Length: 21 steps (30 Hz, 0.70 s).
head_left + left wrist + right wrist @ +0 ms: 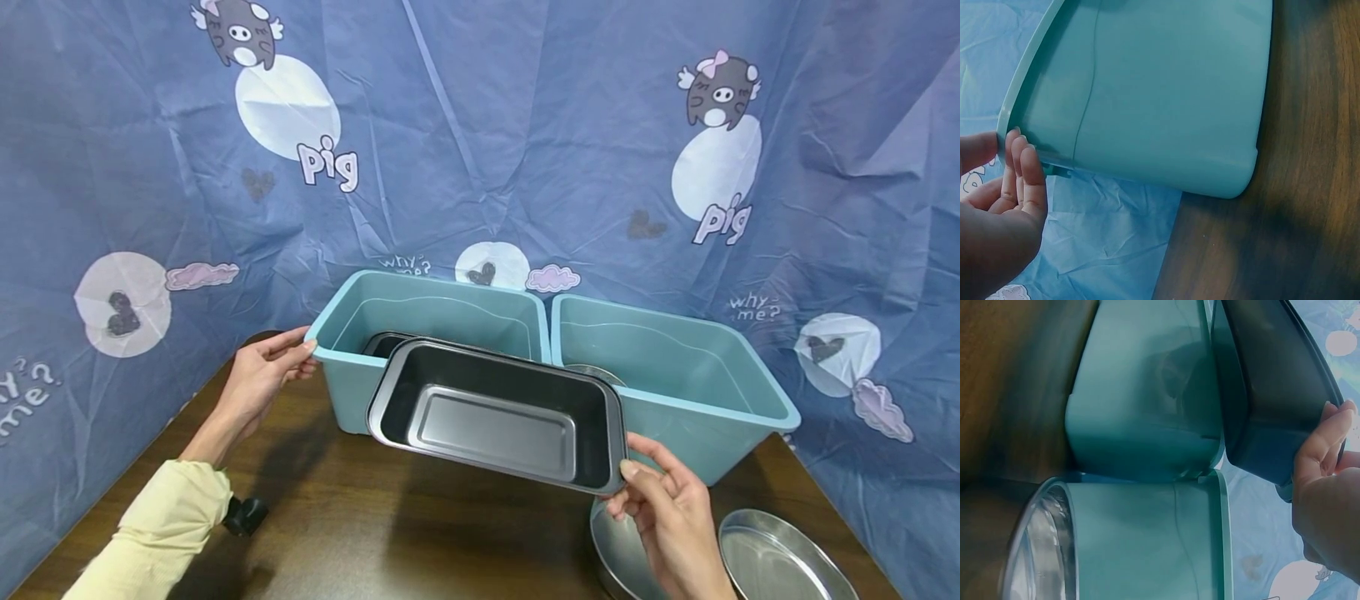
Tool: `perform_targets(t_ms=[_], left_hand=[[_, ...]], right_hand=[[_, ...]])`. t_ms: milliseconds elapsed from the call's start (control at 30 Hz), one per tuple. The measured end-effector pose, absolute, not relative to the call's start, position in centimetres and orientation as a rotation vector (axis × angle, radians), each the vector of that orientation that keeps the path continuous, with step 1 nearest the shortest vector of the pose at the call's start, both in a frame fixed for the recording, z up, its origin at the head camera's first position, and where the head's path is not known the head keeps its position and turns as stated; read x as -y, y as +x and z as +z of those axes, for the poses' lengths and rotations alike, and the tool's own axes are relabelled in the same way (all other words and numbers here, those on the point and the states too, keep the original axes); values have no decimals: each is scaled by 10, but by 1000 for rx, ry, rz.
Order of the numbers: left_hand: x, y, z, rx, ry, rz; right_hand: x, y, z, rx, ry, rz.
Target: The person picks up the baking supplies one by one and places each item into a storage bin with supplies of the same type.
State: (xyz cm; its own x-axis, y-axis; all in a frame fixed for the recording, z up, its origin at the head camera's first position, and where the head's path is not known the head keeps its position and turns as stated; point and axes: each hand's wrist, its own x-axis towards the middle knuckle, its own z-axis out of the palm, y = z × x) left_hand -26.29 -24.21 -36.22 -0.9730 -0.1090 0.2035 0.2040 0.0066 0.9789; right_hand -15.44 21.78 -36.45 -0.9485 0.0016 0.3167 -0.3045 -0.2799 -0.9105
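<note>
My right hand pinches a dark rectangular loaf pan by its right end. The pan tilts in front of the left blue-green plastic bin, its hollow side facing the head camera. In the right wrist view, the outside of the loaf pan shows above the bins. My left hand grips the left bin's front left corner, thumb and fingers on either side of the rim, as the left wrist view of the hand also shows. Inside that bin lies another dark pan, partly hidden.
A second blue-green bin stands close on the right, with a round metal pan partly visible inside. Two round metal pans, one nearer and one farther right, lie on the wooden table. A blue patterned cloth hangs behind.
</note>
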Motion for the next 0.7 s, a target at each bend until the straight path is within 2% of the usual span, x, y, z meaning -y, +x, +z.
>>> perform_targets(t_ms=[700], left_hand=[[243, -263, -363, 2029, -103, -2103]], right_hand=[[-205, -175, -346, 1640, 454, 2383]])
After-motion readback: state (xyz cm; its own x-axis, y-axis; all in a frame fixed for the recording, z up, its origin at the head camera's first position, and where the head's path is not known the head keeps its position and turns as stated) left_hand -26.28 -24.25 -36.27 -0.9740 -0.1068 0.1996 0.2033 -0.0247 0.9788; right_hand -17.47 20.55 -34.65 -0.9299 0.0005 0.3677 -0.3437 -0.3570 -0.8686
